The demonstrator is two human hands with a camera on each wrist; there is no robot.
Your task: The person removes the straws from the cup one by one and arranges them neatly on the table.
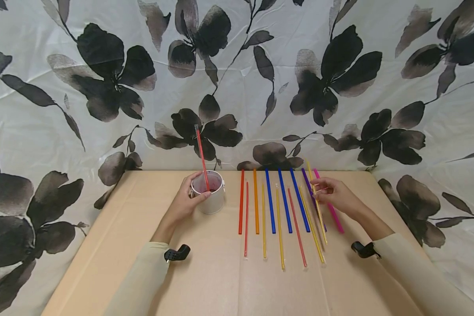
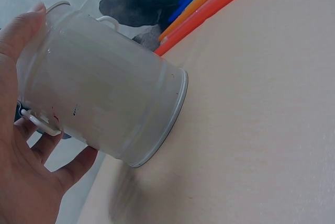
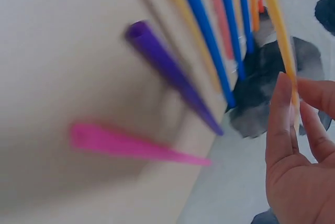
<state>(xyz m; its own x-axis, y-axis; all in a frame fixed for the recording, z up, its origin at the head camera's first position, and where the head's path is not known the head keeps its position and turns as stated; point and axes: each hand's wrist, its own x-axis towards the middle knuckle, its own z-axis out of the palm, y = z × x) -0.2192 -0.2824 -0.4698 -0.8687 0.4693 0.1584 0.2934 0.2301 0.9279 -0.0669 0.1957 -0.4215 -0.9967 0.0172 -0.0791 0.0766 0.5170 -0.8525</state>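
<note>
My left hand (image 1: 184,199) grips a small white metal pail (image 1: 215,202), thumb at its rim and fingers round its far side. A thin red straw (image 1: 202,153) in a clear sleeve leans up out of the pail. In the left wrist view, the pail (image 2: 104,82) appears tilted, with its side handle loops showing. Between thumb and fingertips, my right hand (image 1: 337,194) pinches a thin yellow straw (image 3: 280,22). Beneath that straw lies a thick purple straw (image 3: 175,80), and a thick magenta straw (image 1: 335,218) is just right of it.
Several straws lie side by side on the tan table (image 1: 205,272): thick red (image 1: 241,206), orange (image 1: 256,206) and blue (image 1: 283,199) ones, with thin yellow (image 1: 280,232) and red (image 1: 298,230) ones between them. Behind the table's far edge hangs a flowered cloth (image 1: 260,109).
</note>
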